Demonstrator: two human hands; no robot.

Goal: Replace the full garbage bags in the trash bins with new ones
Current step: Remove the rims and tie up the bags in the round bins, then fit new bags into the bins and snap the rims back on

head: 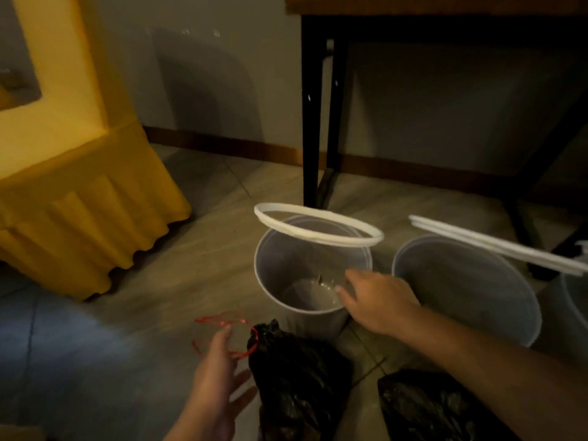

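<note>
Two white trash bins stand on the tiled floor, both bare inside: the left bin (pixel 273 275) and the right bin (pixel 496 300). Each has its white ring lifted on a hinge, the left ring (pixel 318 226) and the right ring (pixel 496 245). A full black garbage bag (pixel 299 380) tied with a red drawstring (pixel 222 321) sits in front of the left bin. A second black bag (pixel 436 409) lies to its right. My left hand (pixel 219 370) is spread flat beside the drawstring loops, fingers straight. My right hand (pixel 375 297) reaches over the left bin's near rim, fingers relaxed, holding nothing.
A yellow cloth-covered table (pixel 79 202) fills the left side. Black legs (pixel 311 122) of a wooden-topped table stand behind the bins against the wall. Part of a third bin (pixel 577 300) shows at the right edge.
</note>
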